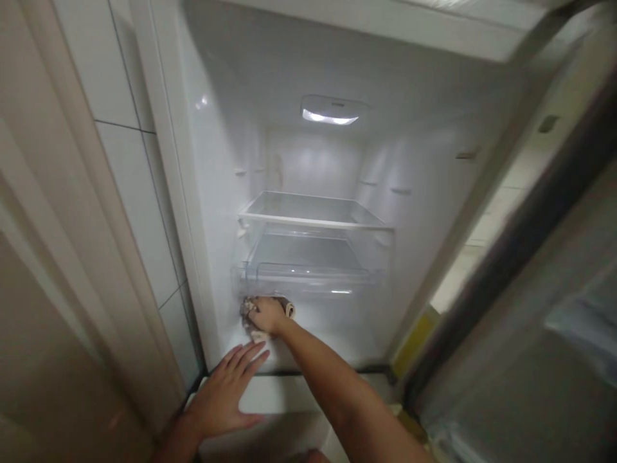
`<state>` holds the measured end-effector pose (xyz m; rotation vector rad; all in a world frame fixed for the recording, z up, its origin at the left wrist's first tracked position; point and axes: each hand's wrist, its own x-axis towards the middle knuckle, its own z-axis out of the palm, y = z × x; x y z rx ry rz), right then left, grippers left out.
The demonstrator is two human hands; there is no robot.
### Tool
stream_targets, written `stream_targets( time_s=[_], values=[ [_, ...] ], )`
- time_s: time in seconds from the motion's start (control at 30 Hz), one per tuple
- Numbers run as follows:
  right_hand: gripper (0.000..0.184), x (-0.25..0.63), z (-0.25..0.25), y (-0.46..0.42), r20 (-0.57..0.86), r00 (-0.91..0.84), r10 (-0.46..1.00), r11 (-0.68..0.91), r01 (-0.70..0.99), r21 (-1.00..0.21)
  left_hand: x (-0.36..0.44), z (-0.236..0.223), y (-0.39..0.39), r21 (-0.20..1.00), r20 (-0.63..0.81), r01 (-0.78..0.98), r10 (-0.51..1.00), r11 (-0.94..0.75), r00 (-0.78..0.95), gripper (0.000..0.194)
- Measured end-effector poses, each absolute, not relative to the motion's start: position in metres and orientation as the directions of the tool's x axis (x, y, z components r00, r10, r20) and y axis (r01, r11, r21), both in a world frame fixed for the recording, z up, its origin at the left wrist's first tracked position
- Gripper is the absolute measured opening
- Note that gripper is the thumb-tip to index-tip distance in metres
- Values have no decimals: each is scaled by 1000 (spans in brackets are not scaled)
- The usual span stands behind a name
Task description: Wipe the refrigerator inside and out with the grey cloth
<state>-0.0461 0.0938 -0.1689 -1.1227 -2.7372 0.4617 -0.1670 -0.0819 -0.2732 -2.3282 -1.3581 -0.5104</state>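
Note:
My right hand (267, 314) reaches into the bottom of an open refrigerator (207, 193) and is closed on a crumpled, patterned cloth (250, 321). The cloth lies against the lower left of the interior, partly hidden by the hand. Nearer to me, my left hand (224, 389) has its fingers spread and holds nothing. Its fingertips are by the fridge's lower front edge, just below the cloth; whether they touch the surface I cannot tell.
A clear drawer or tray (308, 281) hangs just above my right hand, below a glass shelf (313, 222). A lit lamp (332, 117) sits at the top. The open fridge door (520, 283) stands on the right, and a tiled wall (130, 167) runs along the left.

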Motion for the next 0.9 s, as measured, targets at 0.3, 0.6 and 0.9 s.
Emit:
stream_targets(
  time_s=[0.3, 0.6, 0.9],
  values=[
    [63, 76, -145, 37, -158, -542, 825, 514, 837, -188, -168, -269, -80, -234, 539, 844, 658, -482, 526, 106],
    [73, 168, -159, 69, -187, -175, 967, 141, 973, -184, -166, -260, -80, -261, 558, 824, 618, -503, 554, 107],
    [59, 168, -189, 118, -55, -330, 942, 301, 909, -288, -166, -258, -84, -248, 495, 834, 676, -493, 547, 107]
  ],
)
